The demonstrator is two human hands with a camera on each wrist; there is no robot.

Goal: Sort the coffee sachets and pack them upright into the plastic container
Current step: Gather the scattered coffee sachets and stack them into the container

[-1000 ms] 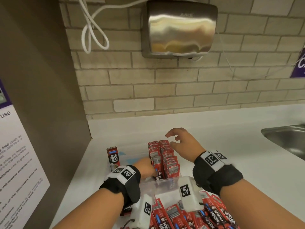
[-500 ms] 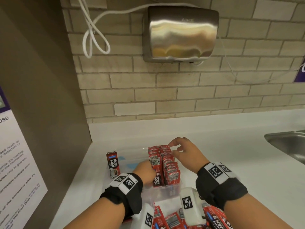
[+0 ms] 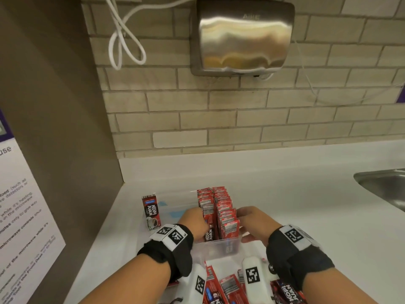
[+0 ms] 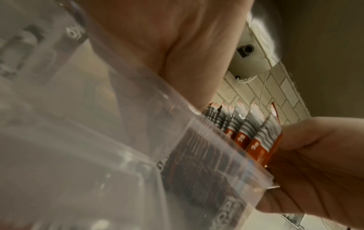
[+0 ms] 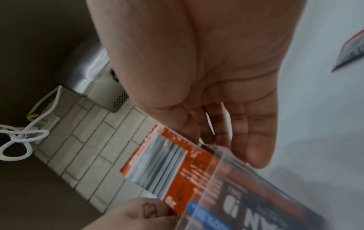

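While left hand point(image 3: 192, 222) pinches sachet row point(image 3: 215, 210) standing right side of clear container point(image 3: 217, 246), right hand point(image 3: 252, 224) flat-fingered against it: uneven squeeze risks row toppling left into empty half.

Clear, glossy plastic container point(image 3: 219, 246), its wall see-through. Coffee sachets point(image 3: 221, 211) of shiny printed foil. Smooth white countertop point(image 3: 285, 194) with a soft sheen. Brushed-metal hand dryer point(image 3: 244, 36), upper centre, on a matt, rough brick wall point(image 3: 197, 110). Steel sink point(image 3: 385, 187), right edge.

Left grip point(image 3: 194, 222) curled, right grip point(image 3: 252, 224) relaxed
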